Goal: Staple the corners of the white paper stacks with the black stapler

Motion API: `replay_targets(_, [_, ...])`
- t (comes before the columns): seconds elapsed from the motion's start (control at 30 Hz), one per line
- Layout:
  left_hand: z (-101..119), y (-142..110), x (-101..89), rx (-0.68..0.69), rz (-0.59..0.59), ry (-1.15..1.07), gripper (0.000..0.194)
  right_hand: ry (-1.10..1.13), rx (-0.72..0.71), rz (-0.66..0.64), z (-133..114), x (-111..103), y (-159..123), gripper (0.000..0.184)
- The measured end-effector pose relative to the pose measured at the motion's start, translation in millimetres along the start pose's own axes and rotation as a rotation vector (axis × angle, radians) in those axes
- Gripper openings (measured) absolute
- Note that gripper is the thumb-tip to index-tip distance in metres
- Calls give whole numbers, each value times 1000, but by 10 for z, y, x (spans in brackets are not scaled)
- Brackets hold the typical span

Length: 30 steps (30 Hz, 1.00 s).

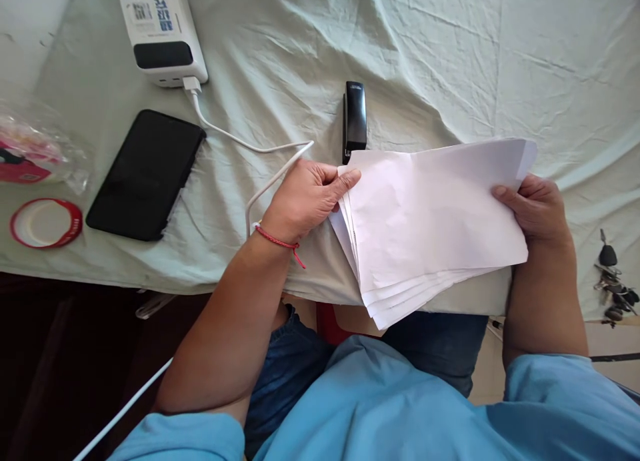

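A fanned stack of white paper sheets (440, 214) is held up between both hands over the near edge of the table. My left hand (310, 194) pinches its left edge, thumb on top and fingers underneath. On the right edge, my right hand (537, 204) grips the sheets with the thumb on top; its other fingers are partly behind the paper. The lower edges of the sheets are spread unevenly. Just beyond the stack's upper left corner lies a black stapler (355, 118), close to my left hand.
On the left are a white power bank (165, 28) with a white cable (240, 141), a black phone (145, 174), a red-rimmed tape roll (46, 223) and a clear plastic packet (35, 148). Keys (613, 281) lie at the right edge. A pale green cloth (450, 61) covers the table.
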<state>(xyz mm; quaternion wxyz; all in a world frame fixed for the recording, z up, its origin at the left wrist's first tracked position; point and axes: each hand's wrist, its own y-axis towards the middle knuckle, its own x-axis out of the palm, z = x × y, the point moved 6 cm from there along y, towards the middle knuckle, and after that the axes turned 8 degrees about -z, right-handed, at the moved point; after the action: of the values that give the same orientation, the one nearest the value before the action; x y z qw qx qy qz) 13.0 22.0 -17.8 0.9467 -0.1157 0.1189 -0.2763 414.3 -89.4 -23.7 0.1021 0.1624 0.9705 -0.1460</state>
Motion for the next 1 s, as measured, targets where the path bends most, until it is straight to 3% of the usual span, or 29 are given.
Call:
replay_targets(0.17, [-3,65,-16,26,14,24,37,-2,16,6,28,-49,-8,46])
replay_targets(0.33, [-32,113,-24,55,60,-12,11,-37,33,-66,65,-63,-3,43])
replay_targets(0.6, [55,60,-64,50,26,144,22,-18,9,-48,0,0,-1,48])
replay_targets(0.9, [149,12,-36,1,-198,408,26,-45,31,-35,-34,14,-17,52])
replay_targets(1.0, [138,21,-23,-44,-192,493,23,-39,36,-29,-23,-1,-17,53])
